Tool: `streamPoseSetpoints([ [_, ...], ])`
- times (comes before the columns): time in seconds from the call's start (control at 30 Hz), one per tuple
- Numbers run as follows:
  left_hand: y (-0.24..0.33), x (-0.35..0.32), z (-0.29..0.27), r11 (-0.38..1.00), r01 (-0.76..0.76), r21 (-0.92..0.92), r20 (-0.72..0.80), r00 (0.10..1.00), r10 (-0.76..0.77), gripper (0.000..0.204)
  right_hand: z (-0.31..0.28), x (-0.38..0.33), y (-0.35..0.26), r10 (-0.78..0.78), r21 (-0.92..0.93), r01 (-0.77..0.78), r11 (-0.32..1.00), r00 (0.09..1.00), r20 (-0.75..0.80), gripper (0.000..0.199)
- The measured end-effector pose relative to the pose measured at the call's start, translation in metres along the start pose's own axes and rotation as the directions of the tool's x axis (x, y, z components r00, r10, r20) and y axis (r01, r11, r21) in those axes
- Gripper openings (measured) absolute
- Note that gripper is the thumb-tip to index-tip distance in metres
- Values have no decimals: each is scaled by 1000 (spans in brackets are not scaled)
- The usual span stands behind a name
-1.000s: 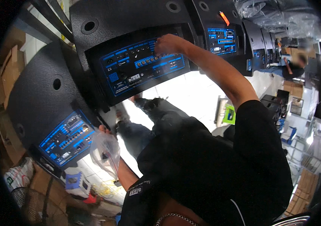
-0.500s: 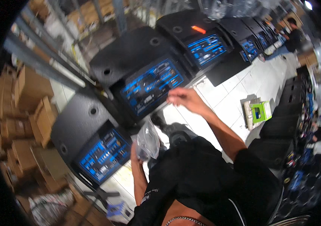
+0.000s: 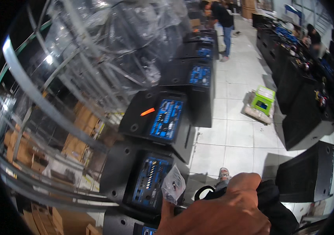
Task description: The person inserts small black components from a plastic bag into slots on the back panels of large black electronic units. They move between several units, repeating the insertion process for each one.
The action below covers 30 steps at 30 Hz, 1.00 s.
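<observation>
A clear plastic bag (image 3: 173, 186) stands up from my left hand (image 3: 167, 210), whose fingers are closed around its lower part. Small dark bits show inside the bag, too blurred to name. Just beyond it is a black speaker cabinet (image 3: 122, 174) with a blue control panel (image 3: 149, 181); I cannot tell whether the bag touches it. My right hand (image 3: 233, 203) looms large, close to the camera. Its back and bent knuckles show, while the fingertips are hidden, and so is anything they may hold.
More black speaker cabinets (image 3: 141, 113) run away in a row, one bearing an orange strip (image 3: 147, 112). Another row (image 3: 306, 105) lines the right, beyond a white tiled floor (image 3: 233, 135). A green box (image 3: 262, 101) lies between them. Metal rails (image 3: 63, 107) stand left; a co-worker (image 3: 224, 23) is far off.
The view has swung up and along the aisle. My right hand has left the area by the speaker panel and come up close to the camera. The bag is still in my left hand.
</observation>
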State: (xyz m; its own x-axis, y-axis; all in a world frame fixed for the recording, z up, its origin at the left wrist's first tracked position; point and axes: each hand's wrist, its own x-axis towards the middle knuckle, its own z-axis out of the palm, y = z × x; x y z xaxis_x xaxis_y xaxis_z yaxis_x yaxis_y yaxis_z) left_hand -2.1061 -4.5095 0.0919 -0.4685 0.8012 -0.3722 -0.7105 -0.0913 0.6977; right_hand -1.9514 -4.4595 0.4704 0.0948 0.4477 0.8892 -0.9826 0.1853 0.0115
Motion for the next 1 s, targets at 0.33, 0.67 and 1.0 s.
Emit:
streamPoseSetpoints([
  [0.33, -59, 138, 175, 978, 132, 160, 221, 961, -166, 40, -212, 102, -76, -26, 18, 25, 1000, 996, 88, 11],
  [0.67, -115, 250, 316, 925, 254, 284, 410, 839, -357, 39, -324, 175, -81, -82, 122, 59, 991, 978, 191, 15],
  [1.0, -71, 346, 279, 927, 244, 283, 380, 859, -342, 39, -459, 128, -16, 718, -626, -771, -119, 369, -591, 8],
])
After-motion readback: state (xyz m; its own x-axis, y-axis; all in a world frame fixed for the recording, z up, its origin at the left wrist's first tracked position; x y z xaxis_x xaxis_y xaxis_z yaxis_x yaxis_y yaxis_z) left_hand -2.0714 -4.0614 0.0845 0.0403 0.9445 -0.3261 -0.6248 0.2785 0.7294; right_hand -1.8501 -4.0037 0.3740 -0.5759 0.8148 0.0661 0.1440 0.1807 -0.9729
